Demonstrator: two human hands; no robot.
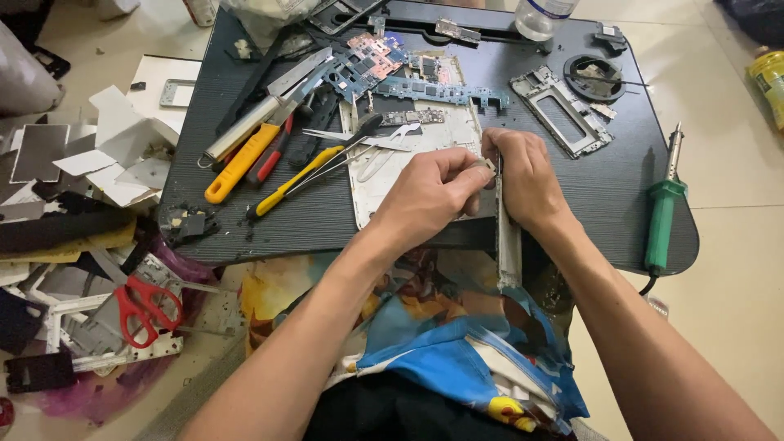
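Observation:
Both of my hands meet at the front middle of a small black table [604,196]. My left hand [429,196] pinches a small part at the top edge of a thin grey device frame [508,245] that stands on its edge. My right hand [523,175] grips the same frame from the right side. Under my hands lies a white device back panel [408,163]. Blue circuit boards [384,69] lie just beyond it.
Screwdrivers with yellow and orange handles [245,159], tweezers [359,139] and pliers lie on the table's left. A metal phone frame [563,110] and a green soldering iron [663,212] are on the right. Red scissors [143,306] and scrap panels cover the floor at left.

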